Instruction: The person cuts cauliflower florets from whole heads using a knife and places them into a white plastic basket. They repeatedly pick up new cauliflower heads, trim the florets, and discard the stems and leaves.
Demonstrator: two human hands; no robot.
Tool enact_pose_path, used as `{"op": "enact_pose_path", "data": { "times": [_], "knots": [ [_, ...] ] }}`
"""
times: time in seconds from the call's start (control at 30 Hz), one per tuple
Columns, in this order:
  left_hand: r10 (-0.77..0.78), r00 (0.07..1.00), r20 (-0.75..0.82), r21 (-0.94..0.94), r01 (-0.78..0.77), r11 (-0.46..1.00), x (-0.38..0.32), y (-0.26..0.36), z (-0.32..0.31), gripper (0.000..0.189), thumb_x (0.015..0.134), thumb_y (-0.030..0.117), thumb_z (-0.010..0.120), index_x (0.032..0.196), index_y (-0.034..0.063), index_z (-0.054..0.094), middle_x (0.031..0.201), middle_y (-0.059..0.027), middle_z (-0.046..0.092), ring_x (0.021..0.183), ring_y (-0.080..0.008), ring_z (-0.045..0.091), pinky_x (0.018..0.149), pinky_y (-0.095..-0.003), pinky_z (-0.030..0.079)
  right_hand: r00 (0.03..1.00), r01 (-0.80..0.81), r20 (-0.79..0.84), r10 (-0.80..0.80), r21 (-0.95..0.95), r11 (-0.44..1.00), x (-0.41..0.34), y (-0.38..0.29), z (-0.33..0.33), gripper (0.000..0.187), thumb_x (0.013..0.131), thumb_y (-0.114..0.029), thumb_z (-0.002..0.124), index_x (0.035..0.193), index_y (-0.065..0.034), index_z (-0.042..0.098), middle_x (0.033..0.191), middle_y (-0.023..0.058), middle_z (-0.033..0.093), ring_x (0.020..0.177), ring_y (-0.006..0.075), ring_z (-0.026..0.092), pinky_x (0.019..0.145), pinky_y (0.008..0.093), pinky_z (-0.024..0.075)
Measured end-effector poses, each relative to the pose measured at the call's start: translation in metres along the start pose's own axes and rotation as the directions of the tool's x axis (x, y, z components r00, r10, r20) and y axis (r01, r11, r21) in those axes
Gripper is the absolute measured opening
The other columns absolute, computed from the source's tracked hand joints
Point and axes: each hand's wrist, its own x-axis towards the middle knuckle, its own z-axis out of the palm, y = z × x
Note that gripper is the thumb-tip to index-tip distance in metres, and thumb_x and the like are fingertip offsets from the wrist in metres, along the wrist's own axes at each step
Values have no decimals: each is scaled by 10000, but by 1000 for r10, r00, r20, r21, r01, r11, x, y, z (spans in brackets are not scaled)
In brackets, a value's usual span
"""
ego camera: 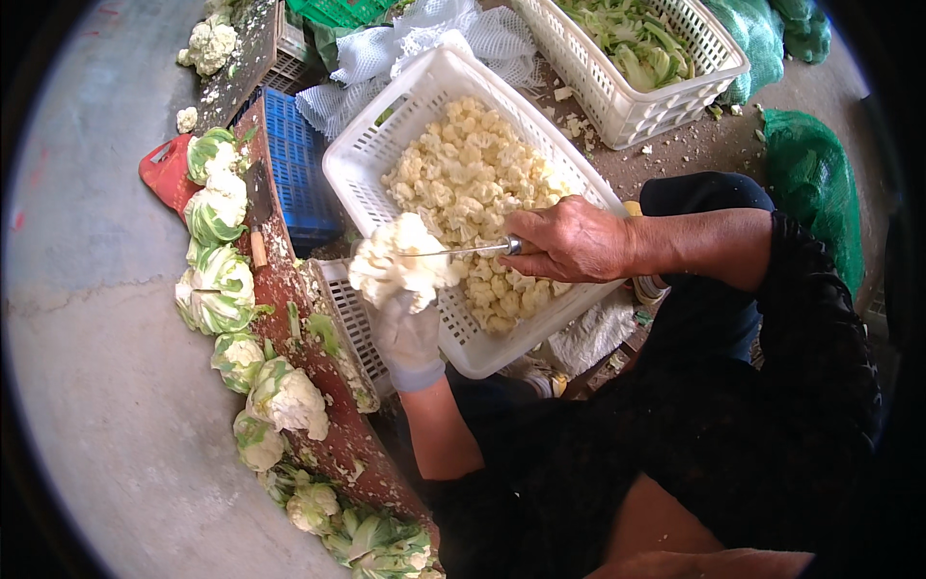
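Note:
My left hand (409,340), in a pale glove, holds a trimmed cauliflower head (398,264) from below, over the near left edge of a white plastic crate (463,362). The bare right hand (568,239) grips a knife (481,250) by its handle. Its thin blade points left and lies against or in the cauliflower head; how deep it reaches cannot be told. Many cut cauliflower florets (470,174) fill much of the crate beneath both hands.
Whole cauliflowers (217,289) line a reddish board (278,282) at the left, where a wooden-handled blade (258,247) lies. A blue crate (293,166) stands beside it. Farther off are a crate of leaves (622,108), white netting (427,43) and a green mesh sack (817,188).

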Motion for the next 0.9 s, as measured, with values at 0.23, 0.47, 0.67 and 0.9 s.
{"op": "enact_pose_path", "data": {
  "times": [0.23, 0.47, 0.67, 0.9],
  "knots": [
    [-83, 996, -17, -273, 75, 959, 8, 12, 27, 593, 914, 412, 436, 1375, 40, 415, 1351, -158, 494, 1164, -366, 537, 887, -526, 524, 996, -39, 79, 41, -28, 999, -1, 1, 6, 274, 877, -200, 665, 873, -14, 462, 592, 139, 593, 566, 357, 624, 485, 421, 497],
    [39, 993, 109, 547, -92, 832, 7, 2, 8, 530, 965, 383, 352, 1383, 61, 410, 1357, -171, 470, 1155, -362, 524, 908, -486, 497, 1000, 4, 11, -4, -15, 1000, 2, 2, 4, 280, 876, -209, 659, 867, -13, 460, 574, 158, 565, 558, 373, 611, 480, 434, 485],
    [176, 984, 39, 272, -180, 945, -2, -9, -8, 624, 843, 116, 543, 1430, 49, 341, 1405, -164, 431, 1268, -342, 448, 1020, -523, 414, 999, -51, -11, 52, 44, 998, -5, -6, 2, 313, 870, -263, 659, 930, -16, 476, 527, 163, 492, 491, 389, 570, 433, 438, 454],
    [264, 962, 75, -81, -258, 963, -1, 4, 10, 848, 678, -8, 588, 1460, 66, 268, 1400, -175, 408, 1303, -341, 405, 1081, -503, 342, 999, -40, 27, 38, 71, 997, -7, -7, 0, 346, 884, -247, 645, 1008, 28, 477, 535, 176, 525, 515, 392, 587, 455, 445, 471]
  ]
}}
